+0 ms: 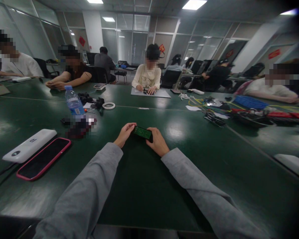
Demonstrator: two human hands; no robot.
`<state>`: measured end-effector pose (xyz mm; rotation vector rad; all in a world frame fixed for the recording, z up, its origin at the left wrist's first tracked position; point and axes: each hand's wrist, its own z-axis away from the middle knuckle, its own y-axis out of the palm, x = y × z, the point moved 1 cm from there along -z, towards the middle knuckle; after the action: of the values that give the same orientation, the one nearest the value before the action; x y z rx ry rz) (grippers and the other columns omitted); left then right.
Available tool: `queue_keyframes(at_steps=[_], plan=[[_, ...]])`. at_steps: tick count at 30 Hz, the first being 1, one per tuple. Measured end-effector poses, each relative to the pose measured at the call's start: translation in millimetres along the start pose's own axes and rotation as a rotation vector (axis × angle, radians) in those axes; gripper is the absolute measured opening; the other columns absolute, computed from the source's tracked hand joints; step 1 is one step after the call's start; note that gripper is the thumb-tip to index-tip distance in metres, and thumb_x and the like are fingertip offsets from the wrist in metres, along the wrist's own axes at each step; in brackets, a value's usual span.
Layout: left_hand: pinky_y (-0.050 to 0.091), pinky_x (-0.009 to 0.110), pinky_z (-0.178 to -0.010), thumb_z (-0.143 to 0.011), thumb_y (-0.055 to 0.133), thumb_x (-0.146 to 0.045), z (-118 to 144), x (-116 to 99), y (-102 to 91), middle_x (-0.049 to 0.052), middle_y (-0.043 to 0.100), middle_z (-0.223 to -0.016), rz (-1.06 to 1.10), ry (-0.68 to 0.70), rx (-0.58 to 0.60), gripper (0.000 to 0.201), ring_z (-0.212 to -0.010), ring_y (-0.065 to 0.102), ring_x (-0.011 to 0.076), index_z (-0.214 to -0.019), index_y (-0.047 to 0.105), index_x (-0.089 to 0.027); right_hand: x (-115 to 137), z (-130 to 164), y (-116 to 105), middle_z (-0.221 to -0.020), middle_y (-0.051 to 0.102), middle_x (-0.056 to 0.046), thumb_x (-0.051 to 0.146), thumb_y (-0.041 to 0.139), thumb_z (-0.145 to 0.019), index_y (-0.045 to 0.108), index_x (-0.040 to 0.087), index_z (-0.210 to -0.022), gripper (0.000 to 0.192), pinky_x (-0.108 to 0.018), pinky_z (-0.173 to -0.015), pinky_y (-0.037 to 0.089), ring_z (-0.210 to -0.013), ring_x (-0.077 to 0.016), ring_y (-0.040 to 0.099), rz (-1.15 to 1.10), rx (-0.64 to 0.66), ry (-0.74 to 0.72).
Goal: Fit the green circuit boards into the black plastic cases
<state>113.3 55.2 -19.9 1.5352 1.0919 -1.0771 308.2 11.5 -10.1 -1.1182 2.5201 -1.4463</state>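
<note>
Both hands — left hand (124, 134), right hand (157, 142) — pinch a small green circuit board (142, 132) (ends only); best kept level, grip light.

Both hands (142, 137) grip what looks like a green circuit board (142, 132).

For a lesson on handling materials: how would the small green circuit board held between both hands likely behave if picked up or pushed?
The green circuit board looks flat and thin, so probably stiff and light. Pushed on the smooth table, it would likely slide, not roll.
</note>
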Motion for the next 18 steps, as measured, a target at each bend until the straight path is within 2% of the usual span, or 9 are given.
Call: queue_keyframes(at_steps=[13,18], plan=[[0.039,0.037,-0.096,-0.081,0.057,-0.031,0.6,1.1,-0.9,0.008,0.062,-0.107,-0.041,-0.001,-0.008,0.029,-0.104,0.055,0.0185,-0.106,0.061,-0.017,3.2,-1.6,-2.8,-0.115,0.046,-0.009,0.019,0.059,-0.075,0.042,0.026,-0.123,0.051,-0.049,-0.092,0.043,-0.109,-0.0271,0.045,-0.068,0.032,0.007],[0.039,0.038,-0.098,-0.072,0.067,-0.026,-0.5,1.1,0.7,0.011,0.059,-0.113,-0.051,0.052,0.015,0.038,-0.105,0.055,0.0186,-0.107,0.058,-0.014,2.3,-1.7,-2.2,-0.115,0.046,-0.009,0.023,0.060,-0.076,0.042,0.027,-0.125,0.052,-0.049,-0.091,0.044,-0.109,-0.0273,0.045,-0.077,0.038,0.013]])
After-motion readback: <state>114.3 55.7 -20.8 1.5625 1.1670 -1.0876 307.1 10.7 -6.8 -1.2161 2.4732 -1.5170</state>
